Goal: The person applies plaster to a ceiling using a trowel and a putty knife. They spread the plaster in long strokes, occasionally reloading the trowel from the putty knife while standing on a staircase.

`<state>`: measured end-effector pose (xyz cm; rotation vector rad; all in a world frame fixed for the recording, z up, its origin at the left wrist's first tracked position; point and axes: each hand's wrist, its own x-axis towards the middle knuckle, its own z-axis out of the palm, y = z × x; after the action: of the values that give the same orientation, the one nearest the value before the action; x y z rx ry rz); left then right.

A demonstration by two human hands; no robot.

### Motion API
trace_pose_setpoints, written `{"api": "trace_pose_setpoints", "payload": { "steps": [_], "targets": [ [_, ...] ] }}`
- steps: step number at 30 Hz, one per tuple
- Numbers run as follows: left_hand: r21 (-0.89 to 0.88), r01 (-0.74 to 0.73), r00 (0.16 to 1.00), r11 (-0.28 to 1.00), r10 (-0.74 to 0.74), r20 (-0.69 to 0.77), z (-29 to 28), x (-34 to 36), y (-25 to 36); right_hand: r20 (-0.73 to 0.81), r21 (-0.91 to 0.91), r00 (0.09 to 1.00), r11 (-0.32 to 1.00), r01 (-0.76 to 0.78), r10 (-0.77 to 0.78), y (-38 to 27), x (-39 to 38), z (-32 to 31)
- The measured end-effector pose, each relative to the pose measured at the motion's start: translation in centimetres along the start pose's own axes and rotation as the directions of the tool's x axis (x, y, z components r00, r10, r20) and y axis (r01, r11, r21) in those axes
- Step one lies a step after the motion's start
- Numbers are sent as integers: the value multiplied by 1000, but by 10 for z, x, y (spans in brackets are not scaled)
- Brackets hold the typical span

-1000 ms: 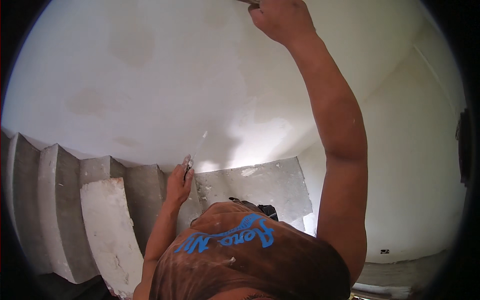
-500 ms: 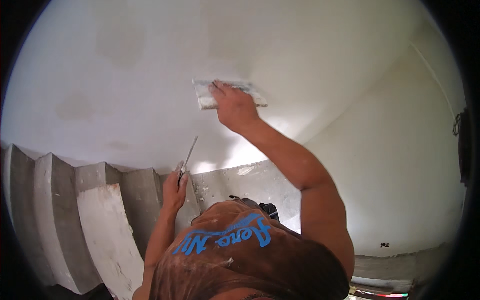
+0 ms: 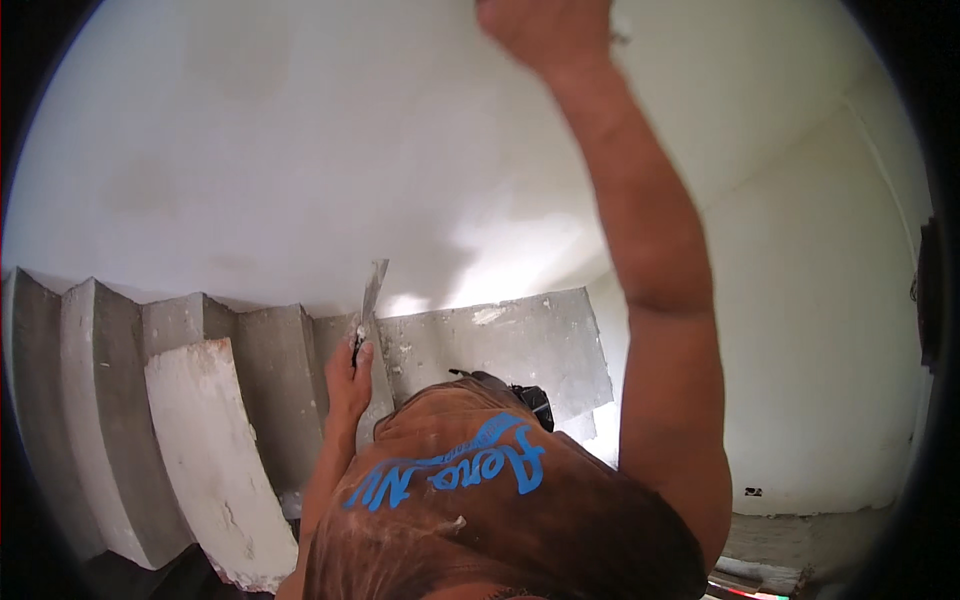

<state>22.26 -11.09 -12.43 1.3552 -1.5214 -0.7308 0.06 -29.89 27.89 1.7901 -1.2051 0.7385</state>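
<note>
Raised to the upper edge of the view, my right hand point(image 3: 548, 35) is against the whitish plastered wall point(image 3: 330, 130). Its fingers are cut off by the frame; the plastering trowel they grip is almost wholly out of sight, with only a small piece showing beside the wrist. My left hand point(image 3: 348, 378) is held low, in front of the concrete stairs, closed round the handle of a putty knife point(image 3: 373, 288). The putty knife's smeared metal blade points up and is seen at a slant, apart from the wall.
Grey concrete steps point(image 3: 270, 360) run along the left under the wall. A long white-coated board point(image 3: 215, 450) leans on them. A grey concrete ledge point(image 3: 540, 325) lies ahead of my body. Another pale wall point(image 3: 820, 330) with a small socket opening point(image 3: 753, 492) stands at right.
My right hand has swept upward with the trowel, carrying it nearly out of the frame. The putty knife in my left hand has turned, so more of its blade face shows.
</note>
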Motion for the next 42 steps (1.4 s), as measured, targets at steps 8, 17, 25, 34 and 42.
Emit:
{"api": "trace_pose_setpoints", "payload": {
  "steps": [8,17,25,34,42],
  "targets": [
    [-375,310,950,873,-294,101,-1,8,6,311,318,950,944,-89,-15,-81,-243,94],
    [-754,577,805,313,-62,590,-29,35,40,261,951,897,252,-177,-358,-67,-244,-8],
    [-836,466,854,290,100,511,-45,24,76,485,739,844,623,-256,-228,8,-249,-6],
    [-832,475,856,285,70,513,-40,25,78,-109,-53,993,997,-55,49,72,-7,-29],
    [-860,461,880,218,13,475,-21,18,63,86,47,996,999,-2,-2,2,-214,125]
  ]
}}
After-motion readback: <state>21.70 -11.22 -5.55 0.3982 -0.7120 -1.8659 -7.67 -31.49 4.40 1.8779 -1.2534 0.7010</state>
